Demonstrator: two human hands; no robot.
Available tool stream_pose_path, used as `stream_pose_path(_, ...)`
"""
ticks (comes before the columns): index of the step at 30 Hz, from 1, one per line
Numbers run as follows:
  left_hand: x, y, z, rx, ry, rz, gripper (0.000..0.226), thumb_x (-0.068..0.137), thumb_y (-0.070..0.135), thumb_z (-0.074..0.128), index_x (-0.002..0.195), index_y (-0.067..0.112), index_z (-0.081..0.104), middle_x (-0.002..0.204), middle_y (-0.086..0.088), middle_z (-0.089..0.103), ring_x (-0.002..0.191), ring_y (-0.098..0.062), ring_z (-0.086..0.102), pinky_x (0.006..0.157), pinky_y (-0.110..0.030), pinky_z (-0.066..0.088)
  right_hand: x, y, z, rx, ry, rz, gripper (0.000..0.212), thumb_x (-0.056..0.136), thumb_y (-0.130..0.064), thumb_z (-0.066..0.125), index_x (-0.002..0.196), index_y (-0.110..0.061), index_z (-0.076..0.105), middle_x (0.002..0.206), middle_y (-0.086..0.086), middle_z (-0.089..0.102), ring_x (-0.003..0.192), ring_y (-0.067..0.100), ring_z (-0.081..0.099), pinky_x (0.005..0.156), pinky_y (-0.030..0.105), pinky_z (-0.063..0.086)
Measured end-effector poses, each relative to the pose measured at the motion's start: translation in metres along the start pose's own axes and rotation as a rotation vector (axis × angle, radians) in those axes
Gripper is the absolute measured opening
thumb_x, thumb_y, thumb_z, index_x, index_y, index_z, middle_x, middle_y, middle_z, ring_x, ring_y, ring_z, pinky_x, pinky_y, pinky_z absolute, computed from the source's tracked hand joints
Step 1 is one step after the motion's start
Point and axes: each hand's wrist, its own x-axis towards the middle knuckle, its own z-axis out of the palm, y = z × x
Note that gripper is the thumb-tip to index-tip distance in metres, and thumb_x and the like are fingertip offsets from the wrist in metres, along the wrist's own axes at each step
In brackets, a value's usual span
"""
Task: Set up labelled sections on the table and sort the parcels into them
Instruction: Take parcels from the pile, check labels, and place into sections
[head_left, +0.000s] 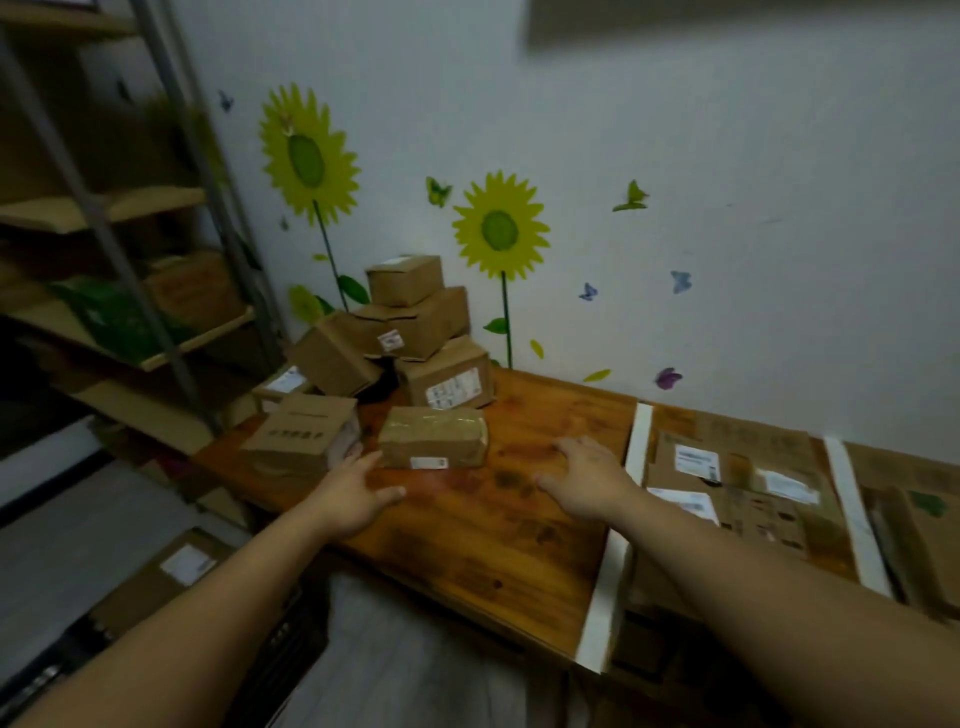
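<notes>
A taped brown parcel lies on the wooden table, in front of a heap of cardboard parcels against the wall. My left hand hovers open just left of and below that parcel, its fingertips near the parcel's lower left corner. My right hand is open, fingers spread, to the parcel's right and apart from it. A strip of white tape marks off the section to the right, where flat parcels with white labels lie. A second white tape strip runs farther right.
A box with printed writing sits at the table's left edge. Metal shelving with boxes and green bags stands on the left. A labelled box rests on the floor below. Sunflower stickers decorate the wall.
</notes>
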Motion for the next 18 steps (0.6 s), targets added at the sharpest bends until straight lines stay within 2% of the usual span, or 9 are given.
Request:
stream_pose_path(2,0.017,-0.017,-0.008,-0.03,-0.002,-0.015,0.082,0.083,0.048,0.064,0.149,0.027,0.022,0.159,0.001,0.01,0.145,-0.022,0.013,0.118,-0.044,0.018,0.026,-0.016,0.008,-0.014,-0.019,-0.001,0.067,0.092,-0.054,0.049,0.147,-0.018,0.032,0.152,0.01,0.031,0.141,0.029,0.026,0.112,0.035,0.025)
stream_pose_path(6,0.065,-0.031,-0.016,-0.127,0.008,-0.077,0.085,0.083,0.044,0.066,0.15,0.032,0.016,0.157,0.001,0.013,0.14,-0.026,0.025,0.112,-0.047,0.031,0.088,-0.036,0.026,-0.001,-0.036,0.029,0.07,0.09,-0.054,0.052,0.148,-0.021,0.031,0.153,0.009,0.029,0.14,0.028,0.028,0.114,0.038,0.027)
stream_pose_path(10,0.132,-0.032,-0.022,-0.155,0.001,-0.089,0.079,0.086,0.037,0.063,0.15,0.03,0.016,0.157,-0.001,0.017,0.142,-0.025,0.022,0.115,-0.046,0.025,0.161,-0.046,0.045,0.068,-0.08,0.061,0.06,0.094,-0.047,0.053,0.145,-0.02,0.036,0.15,0.007,0.035,0.137,0.025,0.033,0.112,0.037,0.028)
stream_pose_path(11,0.15,-0.032,-0.022,-0.18,-0.013,-0.097,0.076,0.088,0.035,0.063,0.149,0.029,0.018,0.156,-0.002,0.02,0.141,-0.025,0.024,0.114,-0.046,0.026,0.179,-0.046,0.05,0.113,-0.098,0.068,0.053,0.095,-0.043,0.052,0.142,-0.021,0.04,0.147,0.005,0.04,0.132,0.023,0.04,0.11,0.036,0.03)
stream_pose_path(13,0.183,-0.029,-0.019,-0.244,-0.044,-0.119,0.071,0.089,0.029,0.061,0.148,0.027,0.022,0.153,-0.003,0.027,0.138,-0.025,0.03,0.112,-0.043,0.03,0.213,-0.045,0.062,0.278,-0.137,0.102,0.039,0.096,-0.034,0.053,0.133,-0.023,0.048,0.131,-0.002,0.053,0.107,0.013,0.052,0.099,0.031,0.042)
stream_pose_path(14,0.199,-0.029,-0.017,-0.259,-0.058,-0.133,0.068,0.09,0.027,0.061,0.148,0.026,0.024,0.151,-0.003,0.03,0.137,-0.024,0.032,0.11,-0.04,0.03,0.228,-0.044,0.068,0.36,-0.159,0.125,0.034,0.096,-0.029,0.054,0.13,-0.024,0.048,0.119,-0.007,0.055,0.097,0.008,0.052,0.092,0.027,0.043)
stream_pose_path(15,0.214,-0.03,-0.015,-0.265,-0.073,-0.149,0.066,0.091,0.026,0.06,0.147,0.025,0.026,0.149,-0.002,0.032,0.135,-0.023,0.034,0.108,-0.038,0.031,0.241,-0.044,0.075,0.444,-0.179,0.154,0.033,0.096,-0.027,0.054,0.128,-0.024,0.047,0.111,-0.01,0.052,0.095,0.007,0.052,0.09,0.027,0.044)
stream_pose_path(16,0.23,-0.035,-0.012,-0.273,-0.089,-0.176,0.065,0.09,0.027,0.061,0.146,0.024,0.028,0.148,-0.001,0.035,0.134,-0.022,0.037,0.106,-0.037,0.032,0.253,-0.042,0.083,0.509,-0.193,0.178,0.032,0.095,-0.027,0.055,0.127,-0.027,0.047,0.109,-0.011,0.051,0.099,0.008,0.054,0.094,0.03,0.045)
stream_pose_path(18,0.258,-0.043,-0.006,-0.3,-0.102,-0.203,0.065,0.088,0.029,0.063,0.144,0.024,0.031,0.144,-0.001,0.041,0.129,-0.022,0.043,0.103,-0.035,0.036,0.273,-0.04,0.099,0.592,-0.186,0.174,0.035,0.093,-0.034,0.056,0.127,-0.036,0.046,0.124,-0.011,0.053,0.118,0.016,0.054,0.103,0.042,0.044)
